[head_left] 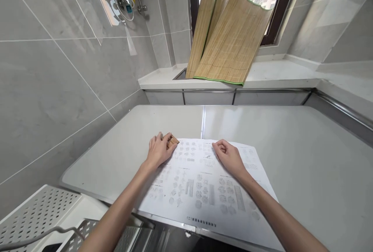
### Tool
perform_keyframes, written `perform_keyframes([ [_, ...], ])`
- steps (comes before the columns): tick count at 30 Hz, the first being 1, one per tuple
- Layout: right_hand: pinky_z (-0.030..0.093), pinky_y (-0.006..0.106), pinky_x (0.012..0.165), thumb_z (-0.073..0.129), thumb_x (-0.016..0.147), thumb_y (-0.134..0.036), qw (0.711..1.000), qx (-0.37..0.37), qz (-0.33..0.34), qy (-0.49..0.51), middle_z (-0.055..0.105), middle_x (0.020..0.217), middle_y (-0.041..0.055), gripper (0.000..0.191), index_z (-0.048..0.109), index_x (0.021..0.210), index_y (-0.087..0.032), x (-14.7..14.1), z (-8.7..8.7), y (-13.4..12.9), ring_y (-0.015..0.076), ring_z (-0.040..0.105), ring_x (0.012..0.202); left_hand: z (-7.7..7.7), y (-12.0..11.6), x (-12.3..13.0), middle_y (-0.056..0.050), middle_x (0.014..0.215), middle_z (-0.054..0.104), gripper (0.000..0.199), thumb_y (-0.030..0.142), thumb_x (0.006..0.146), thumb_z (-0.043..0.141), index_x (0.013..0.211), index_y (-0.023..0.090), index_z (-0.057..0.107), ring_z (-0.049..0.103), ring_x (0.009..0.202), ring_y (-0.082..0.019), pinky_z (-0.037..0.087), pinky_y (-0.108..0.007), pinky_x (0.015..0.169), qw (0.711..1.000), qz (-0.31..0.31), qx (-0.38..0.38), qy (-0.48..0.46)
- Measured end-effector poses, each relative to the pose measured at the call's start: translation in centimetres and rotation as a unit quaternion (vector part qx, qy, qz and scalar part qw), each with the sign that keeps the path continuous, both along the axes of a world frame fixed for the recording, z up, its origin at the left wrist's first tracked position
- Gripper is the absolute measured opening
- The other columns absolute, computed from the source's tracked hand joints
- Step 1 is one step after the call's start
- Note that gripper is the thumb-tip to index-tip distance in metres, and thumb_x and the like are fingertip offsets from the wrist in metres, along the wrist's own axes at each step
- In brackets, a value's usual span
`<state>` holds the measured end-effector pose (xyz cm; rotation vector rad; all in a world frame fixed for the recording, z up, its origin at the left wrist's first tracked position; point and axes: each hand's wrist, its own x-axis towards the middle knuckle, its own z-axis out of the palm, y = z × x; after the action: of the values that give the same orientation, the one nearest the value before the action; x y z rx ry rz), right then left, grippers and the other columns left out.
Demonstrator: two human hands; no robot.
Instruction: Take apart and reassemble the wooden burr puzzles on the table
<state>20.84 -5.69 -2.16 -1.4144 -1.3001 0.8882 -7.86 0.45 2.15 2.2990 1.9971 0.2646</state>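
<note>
A large white printed sheet (204, 182) with rows of small line drawings lies on the pale table, its heading upside down at the near edge. At its far left corner, my left hand (159, 151) has its fingers bent over a small flat brown piece that looks wooden (173, 141). The fingers hide part of that piece. My right hand (230, 157) rests over the sheet's far right part with its fingers curled in, and no object shows in it.
The table (305, 159) has a seam down its middle. A folded bamboo mat (233, 38) leans against the window on the white ledge (279, 71). White perforated racks (37, 205) with a grey cable stand at the near left. Tiled walls flank the table.
</note>
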Motion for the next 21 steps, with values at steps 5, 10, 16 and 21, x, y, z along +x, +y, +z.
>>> perform_keyframes([
  [5, 0.036, 0.030, 0.059, 0.059, 0.092, -0.065, 1.000, 0.004, 0.008, 0.000, 0.054, 0.057, -0.0038, 0.045, 0.056, 0.072, -0.025, 0.1, -0.2, -0.1, 0.0175, 0.047, 0.056, 0.1, -0.3, -0.1, -0.019, 0.164, 0.039, 0.063, 0.056, 0.102, 0.039, 0.158, 0.028, 0.043, 0.047, 0.140, -0.045, 0.032, -0.058, 0.114, 0.997, -0.002, -0.055, 0.046],
  [10, 0.037, 0.030, 0.059, 0.058, 0.092, -0.063, 1.000, 0.006, 0.012, -0.004, 0.054, 0.057, -0.0040, 0.042, 0.057, 0.074, -0.025, 0.1, -0.2, -0.1, 0.0177, 0.047, 0.056, 0.6, -0.1, 0.3, -0.017, 0.156, 0.050, 0.056, 0.053, 0.101, 0.041, 0.149, 0.028, 0.056, 0.056, 0.131, -0.042, 0.043, -0.052, 0.106, 0.997, -0.026, -0.056, 0.055],
  [16, 0.037, 0.030, 0.058, 0.058, 0.092, -0.063, 1.000, 0.011, 0.014, -0.004, 0.054, 0.056, -0.0040, 0.041, 0.058, 0.074, -0.025, 0.1, -0.5, 0.1, 0.0179, 0.048, 0.055, 0.5, 0.0, 1.1, -0.016, 0.157, 0.048, 0.059, 0.057, 0.101, 0.040, 0.151, 0.030, 0.053, 0.057, 0.129, -0.041, 0.052, -0.047, 0.093, 0.994, -0.059, -0.068, 0.061],
  [21, 0.036, 0.030, 0.057, 0.058, 0.092, -0.062, 1.000, 0.012, 0.015, -0.005, 0.054, 0.056, -0.0042, 0.041, 0.058, 0.074, -0.025, 0.2, -0.7, 0.2, 0.0175, 0.048, 0.054, 0.3, -0.4, 2.3, -0.014, 0.155, 0.050, 0.055, 0.055, 0.102, 0.040, 0.150, 0.032, 0.054, 0.060, 0.127, -0.038, 0.053, -0.043, 0.092, 0.992, -0.094, -0.071, 0.056],
])
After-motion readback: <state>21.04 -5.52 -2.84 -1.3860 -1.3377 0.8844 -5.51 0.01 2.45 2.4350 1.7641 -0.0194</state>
